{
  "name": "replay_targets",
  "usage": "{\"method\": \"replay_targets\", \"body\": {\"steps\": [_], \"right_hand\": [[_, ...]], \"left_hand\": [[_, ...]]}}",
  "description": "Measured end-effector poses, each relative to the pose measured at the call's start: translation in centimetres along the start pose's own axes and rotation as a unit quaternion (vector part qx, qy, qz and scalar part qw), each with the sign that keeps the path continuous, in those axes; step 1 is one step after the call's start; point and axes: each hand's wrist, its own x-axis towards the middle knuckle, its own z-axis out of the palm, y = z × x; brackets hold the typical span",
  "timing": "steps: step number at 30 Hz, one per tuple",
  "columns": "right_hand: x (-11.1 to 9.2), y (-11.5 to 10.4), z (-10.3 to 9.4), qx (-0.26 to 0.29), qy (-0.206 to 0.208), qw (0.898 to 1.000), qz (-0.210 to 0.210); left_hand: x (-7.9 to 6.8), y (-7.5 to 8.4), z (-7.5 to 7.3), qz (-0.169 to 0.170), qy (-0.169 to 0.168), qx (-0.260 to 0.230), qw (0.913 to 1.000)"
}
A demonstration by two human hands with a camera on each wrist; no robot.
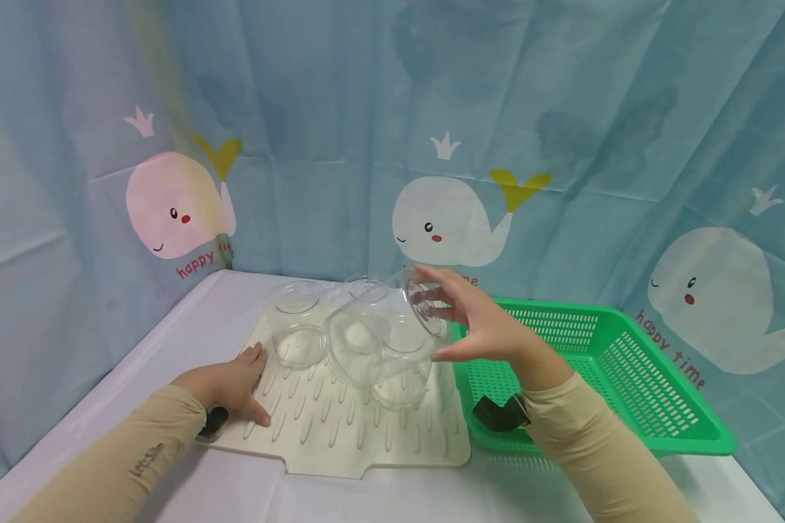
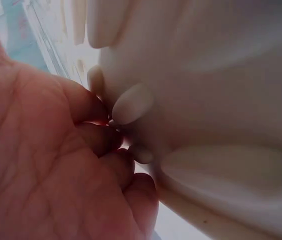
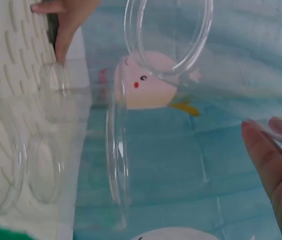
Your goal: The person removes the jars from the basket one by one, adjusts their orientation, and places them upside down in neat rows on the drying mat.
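Observation:
A clear plastic cup (image 1: 353,345), tilted with its wide mouth down to the left, is held by my right hand (image 1: 474,316), its fingers and thumb around the narrower end. In the right wrist view, the fingertips (image 3: 266,145) meet this cup (image 3: 168,70) at the right edge. Several other clear cups (image 1: 297,327) stand on a cream drying mat (image 1: 333,436) with raised ridges; their outlines overlap. My left hand (image 1: 235,381) rests with thumb and fingers spread on the mat's left edge. Close up, its fingers (image 2: 101,137) touch the mat (image 2: 231,125) among the ridges.
A green slotted plastic basket (image 1: 680,436) stands right of the mat, under my right forearm. Both lie on a white-covered table (image 1: 425,501). A blue curtain (image 1: 340,145) printed with whales hangs behind the table and along its left side.

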Motion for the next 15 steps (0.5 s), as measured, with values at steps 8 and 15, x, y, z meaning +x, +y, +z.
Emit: {"method": "replay_targets", "body": {"steps": [8, 15], "right_hand": [[2.6, -0.6, 2.6, -0.048, 0.002, 0.996, 0.080], [4.7, -0.7, 5.1, -0.083, 0.000, 0.982, 0.172]], "left_hand": [[0.1, 0.1, 0.1, -0.001, 0.004, 0.007, 1.0000], [0.1, 0.0, 0.0, -0.003, 0.004, 0.001, 1.0000]]}}
